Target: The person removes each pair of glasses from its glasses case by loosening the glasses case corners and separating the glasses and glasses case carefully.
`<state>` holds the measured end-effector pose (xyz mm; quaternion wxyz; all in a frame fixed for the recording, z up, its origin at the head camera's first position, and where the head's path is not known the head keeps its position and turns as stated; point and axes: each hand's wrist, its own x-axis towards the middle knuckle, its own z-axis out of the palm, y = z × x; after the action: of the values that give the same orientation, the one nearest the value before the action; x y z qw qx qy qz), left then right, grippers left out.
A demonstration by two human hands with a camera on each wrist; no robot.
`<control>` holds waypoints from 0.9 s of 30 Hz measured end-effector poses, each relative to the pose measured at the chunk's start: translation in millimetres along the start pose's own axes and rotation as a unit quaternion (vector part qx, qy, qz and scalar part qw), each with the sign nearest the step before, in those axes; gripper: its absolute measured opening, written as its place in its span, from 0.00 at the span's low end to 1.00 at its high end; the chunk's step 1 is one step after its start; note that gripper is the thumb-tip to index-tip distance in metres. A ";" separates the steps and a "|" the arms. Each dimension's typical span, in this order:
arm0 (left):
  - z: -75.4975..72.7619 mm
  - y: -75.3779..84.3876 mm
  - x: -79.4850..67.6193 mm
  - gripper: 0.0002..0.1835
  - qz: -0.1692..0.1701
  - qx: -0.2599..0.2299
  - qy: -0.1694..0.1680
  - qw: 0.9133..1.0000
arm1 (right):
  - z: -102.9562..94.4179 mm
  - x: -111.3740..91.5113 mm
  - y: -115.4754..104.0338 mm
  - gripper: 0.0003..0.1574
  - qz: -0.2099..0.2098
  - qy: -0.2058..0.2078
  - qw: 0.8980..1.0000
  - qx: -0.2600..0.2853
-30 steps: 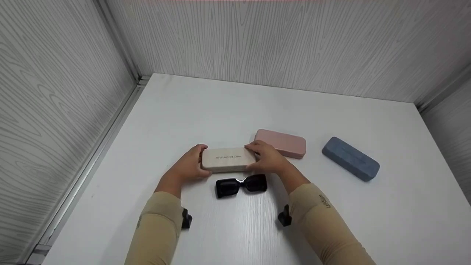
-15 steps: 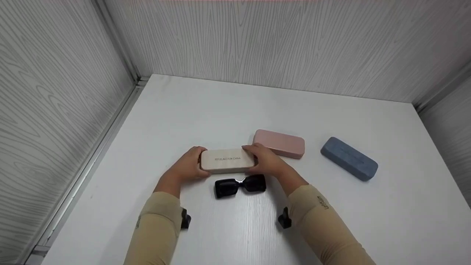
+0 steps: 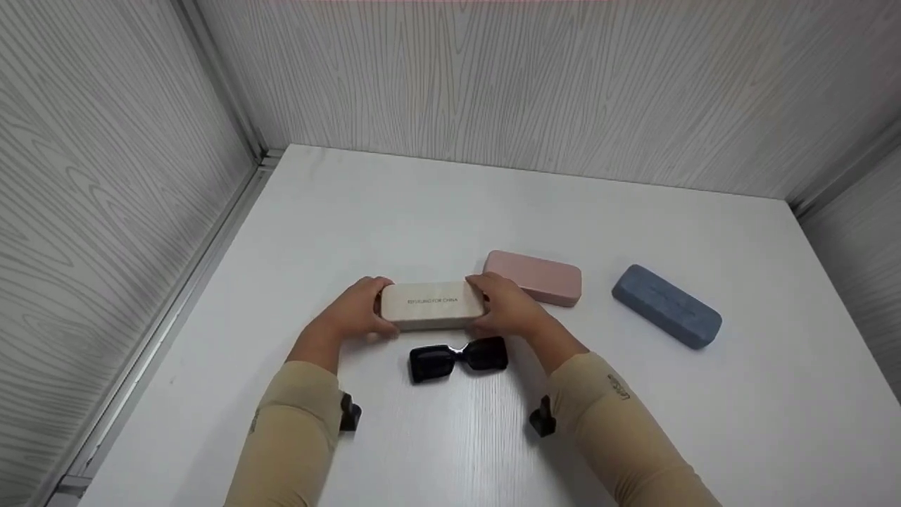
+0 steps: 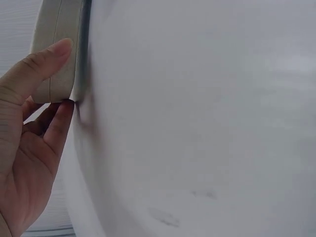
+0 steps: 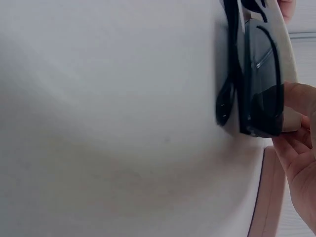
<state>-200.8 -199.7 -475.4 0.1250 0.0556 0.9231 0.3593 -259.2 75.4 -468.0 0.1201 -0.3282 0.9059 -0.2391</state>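
A cream glasses case with dark lettering on its lid lies lengthwise across the middle of the table, its lid down. My left hand grips its left end, the thumb on the near side, as the left wrist view shows on the case's side. At the other end my right hand holds it between thumb and fingers. Just in front of the case lie black sunglasses, which cover much of it in the right wrist view, where one dark lens shows close up.
A pink glasses case sits right behind my right hand. Farther right, a blue glasses case lies at a slant. The white table meets grey wood-grain panels at the back and left.
The lettering on the cream case faced the other way up a second ago and now reads upright. Both hands keep their hold at its ends; the sunglasses and other cases stay put.
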 end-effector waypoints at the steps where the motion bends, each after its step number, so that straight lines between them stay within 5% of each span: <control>1: -2.3 0.6 0.4 0.40 -0.005 -0.003 0.006 1.000 | -1.2 2.0 -1.4 0.50 -0.003 0.007 1.000 0.001; 6: -11.6 4.4 5.7 0.41 -0.022 -0.027 0.051 0.998 | -7.7 15.6 -8.3 0.47 0.007 0.042 0.999 0.015; 16: -14.7 7.4 25.8 0.41 -0.052 -0.077 0.136 0.986 | -11.0 46.4 -21.1 0.52 0.114 0.073 0.991 0.019; 21: -14.6 4.3 32.6 0.41 -0.071 -0.080 0.132 0.986 | -8.3 56.3 -26.7 0.53 0.182 0.079 0.980 0.014; 27: -13.8 -5.1 34.9 0.42 -0.102 -0.064 0.115 0.986 | 0.2 62.2 -31.8 0.46 0.204 0.079 0.976 0.006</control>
<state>-238.2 -205.7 -475.7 0.0570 -0.0886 0.9071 0.4074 -289.1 13.5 -455.7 0.0964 -0.1161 0.9590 -0.2399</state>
